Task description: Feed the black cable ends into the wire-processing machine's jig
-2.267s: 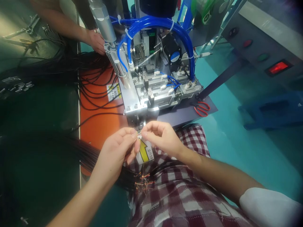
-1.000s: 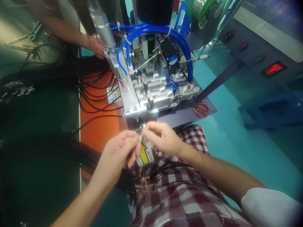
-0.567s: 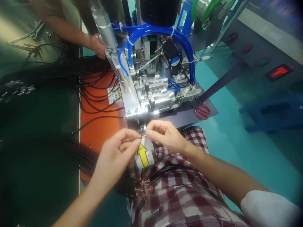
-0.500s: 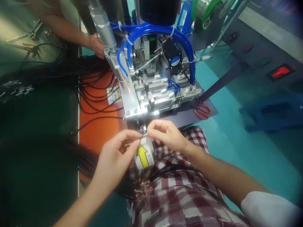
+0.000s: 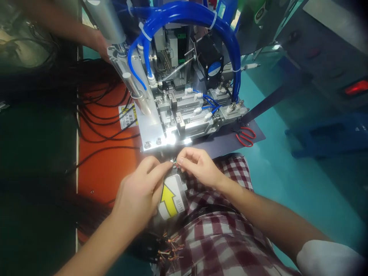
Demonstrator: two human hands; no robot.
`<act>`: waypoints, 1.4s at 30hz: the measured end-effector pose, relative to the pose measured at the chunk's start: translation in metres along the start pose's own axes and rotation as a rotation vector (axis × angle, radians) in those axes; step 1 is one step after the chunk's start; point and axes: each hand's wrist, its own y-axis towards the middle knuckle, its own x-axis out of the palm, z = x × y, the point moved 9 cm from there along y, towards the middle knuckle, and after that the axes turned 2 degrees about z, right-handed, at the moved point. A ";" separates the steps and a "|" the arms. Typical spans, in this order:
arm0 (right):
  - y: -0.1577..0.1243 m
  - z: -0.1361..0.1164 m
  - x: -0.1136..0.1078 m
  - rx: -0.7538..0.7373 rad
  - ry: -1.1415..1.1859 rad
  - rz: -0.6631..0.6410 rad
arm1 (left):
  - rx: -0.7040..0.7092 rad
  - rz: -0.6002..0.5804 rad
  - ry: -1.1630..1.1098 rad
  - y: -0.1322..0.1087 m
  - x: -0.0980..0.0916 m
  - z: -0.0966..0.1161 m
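My left hand (image 5: 140, 193) and my right hand (image 5: 197, 165) meet fingertip to fingertip just below the front edge of a metal machine (image 5: 175, 111). Both pinch the thin end of a wire (image 5: 174, 163) between thumb and forefinger. Under my hands is a grey cylinder with a yellow arrow label (image 5: 170, 199). A bundle of black cables with bare copper ends (image 5: 168, 249) lies across my checked lap.
Blue air hoses (image 5: 184, 15) arch over the machine. Black cables (image 5: 97, 115) spread over an orange mat (image 5: 106, 165) at left. Red-handled scissors (image 5: 244, 135) lie at right. Another person's hand (image 5: 99, 42) is at the machine's far left. A red lit switch (image 5: 356, 87) glows at right.
The view has moved closer to the machine. My hands have stayed pinched together and shifted slightly up toward the machine's front edge.
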 end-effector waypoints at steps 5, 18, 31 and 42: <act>0.002 0.001 0.000 0.008 -0.034 0.019 | -0.013 0.005 0.036 0.000 0.002 -0.004; 0.002 0.001 0.000 -0.044 -0.135 0.036 | 0.027 0.008 0.142 0.000 0.001 0.000; 0.002 0.000 -0.002 -0.078 -0.176 0.055 | 0.072 0.008 0.234 0.000 0.003 0.005; 0.000 0.004 -0.002 -0.071 -0.164 0.097 | 0.092 0.018 0.293 0.001 0.002 0.008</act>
